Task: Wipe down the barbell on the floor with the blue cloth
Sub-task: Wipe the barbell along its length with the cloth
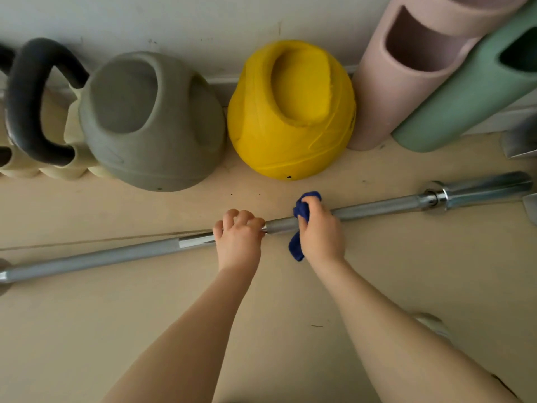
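Right hand (319, 228) closed around the blue cloth (302, 212), clamping it over the barbell (377, 206) shaft, one end of the cloth bunched above the knuckles, the other hanging below toward the wrist. Just beside it, left hand (238, 237) curled over the bare shaft, fingers wrapped down on the steel. Barbell lying on the tan floor (145, 315), slanting from lower left up to a chrome sleeve at right. Beyond, along the wall: grey kettlebell (151, 123), yellow kettlebell (290, 112), pink roller (406, 68), green roller (465, 94), black handle (26, 103) at far left.
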Available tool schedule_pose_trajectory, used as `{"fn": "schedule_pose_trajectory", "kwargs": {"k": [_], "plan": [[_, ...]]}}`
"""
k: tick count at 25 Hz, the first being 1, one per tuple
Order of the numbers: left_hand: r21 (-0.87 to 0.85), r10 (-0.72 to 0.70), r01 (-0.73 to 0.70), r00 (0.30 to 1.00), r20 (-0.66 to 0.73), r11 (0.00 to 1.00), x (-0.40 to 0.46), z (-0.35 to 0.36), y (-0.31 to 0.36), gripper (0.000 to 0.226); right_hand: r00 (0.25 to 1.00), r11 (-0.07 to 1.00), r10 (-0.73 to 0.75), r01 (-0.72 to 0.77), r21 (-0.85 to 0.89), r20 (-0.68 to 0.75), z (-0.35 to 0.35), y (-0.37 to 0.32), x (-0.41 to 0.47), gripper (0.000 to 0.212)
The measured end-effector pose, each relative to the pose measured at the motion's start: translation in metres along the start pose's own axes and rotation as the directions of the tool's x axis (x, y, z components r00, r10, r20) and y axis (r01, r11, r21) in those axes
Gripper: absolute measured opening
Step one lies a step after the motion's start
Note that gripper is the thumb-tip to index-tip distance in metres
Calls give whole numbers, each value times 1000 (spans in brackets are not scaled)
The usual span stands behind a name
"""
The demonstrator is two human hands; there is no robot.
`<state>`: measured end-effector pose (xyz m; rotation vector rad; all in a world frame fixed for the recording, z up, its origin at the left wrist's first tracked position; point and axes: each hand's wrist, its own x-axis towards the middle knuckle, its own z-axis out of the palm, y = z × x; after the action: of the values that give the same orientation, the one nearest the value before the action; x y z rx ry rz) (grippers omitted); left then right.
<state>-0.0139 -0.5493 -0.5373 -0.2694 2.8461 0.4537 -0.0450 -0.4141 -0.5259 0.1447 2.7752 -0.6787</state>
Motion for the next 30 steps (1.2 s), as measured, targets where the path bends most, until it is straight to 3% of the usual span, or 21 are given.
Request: {"fn": "schedule_pose_trajectory", "kwargs": {"k": [4,7,9,11,13,17,18,20,23,24,28,30], "plan": [[50,-1,-1,1000,23,999,0,-1,3,22,920,925,-294,343,-166,259,7,-9,-6,34],[82,40,-40,999,7,996,-2,0,1,19,969,900,-191,237,-366,157,2,-4,-4,34],[99,68,-65,997,-21,993,-5,0,2,16,976,916,-146,195,-351,161,7,-25,-17,31],[150,98,-94,995,-15,984,-7,-4,4,23,932,894,-249,326,-307,263,13,-36,-27,27],[236,168,-164,986,6,958,-10,-10,1,33,897,830,-295,412,-376,330,-2,-21,-17,28],[275,247,-242,969,17,930,-16,-10,-5,39,988,826,49,41,-562,144,-43,33,8,33],[276,247,-242,969,16,930,-16,-10,-4,39,990,841,50,29,-541,131,-41,31,4,33],[315,263,-251,965,7,915,-16,-8,-2,39,967,885,-96,191,-424,235,-25,15,-9,36],[340,229,-216,974,5,915,-12,-8,-2,42,873,837,-308,438,-327,379,-17,18,-11,43],[338,206,-190,978,-12,922,-13,-7,-3,43,875,818,-308,444,-365,374,-26,28,-2,43],[295,79,-57,995,-61,954,-22,-3,0,45,969,806,-87,206,-555,233,-60,65,3,48],[290,33,-37,999,18,956,-28,-2,9,59,914,763,-213,376,-525,345,-63,66,-2,56]]}}
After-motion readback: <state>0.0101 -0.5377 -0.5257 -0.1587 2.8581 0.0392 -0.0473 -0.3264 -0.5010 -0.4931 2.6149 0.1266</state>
